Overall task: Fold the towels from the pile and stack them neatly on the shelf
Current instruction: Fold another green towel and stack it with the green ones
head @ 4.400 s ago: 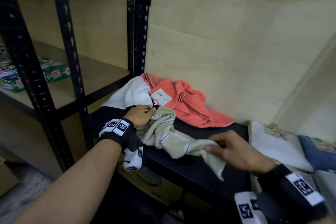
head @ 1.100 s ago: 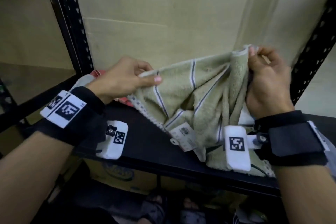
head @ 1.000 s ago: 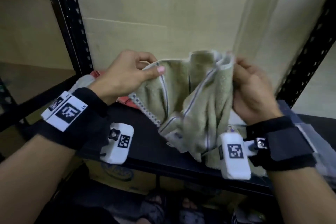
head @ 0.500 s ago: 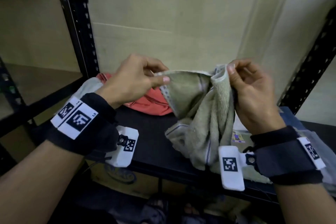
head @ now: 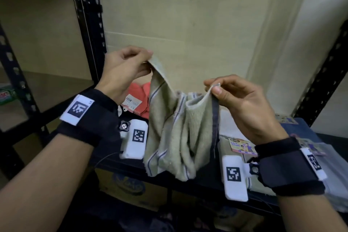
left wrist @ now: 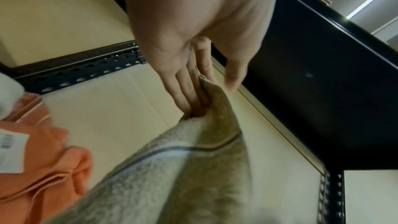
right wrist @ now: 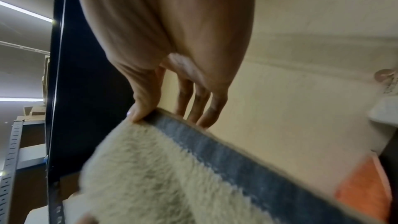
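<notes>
A beige towel (head: 175,133) with thin blue stripes hangs bunched in the air above the black shelf (head: 135,167). My left hand (head: 126,69) pinches one top corner of it, held high at the left. My right hand (head: 239,98) pinches another corner, lower and to the right. In the left wrist view the fingers (left wrist: 193,91) close on the towel's edge (left wrist: 215,122). The right wrist view shows my thumb and fingers (right wrist: 146,106) nipping the towel's blue-banded edge (right wrist: 215,149). An orange towel (head: 141,98) with a white tag lies crumpled on the shelf behind.
Folded towels with a printed label (head: 239,145) and a blue one (head: 301,128) lie at the right of the shelf. Black slotted uprights (head: 88,24) stand left and right (head: 323,73). A plywood wall (head: 188,24) backs the shelf. Cardboard boxes (head: 130,186) sit below.
My hands have drawn apart: the left one rose with its corner, the right one moved right and lower. The towel now sags between them, and the view has shifted a little.
</notes>
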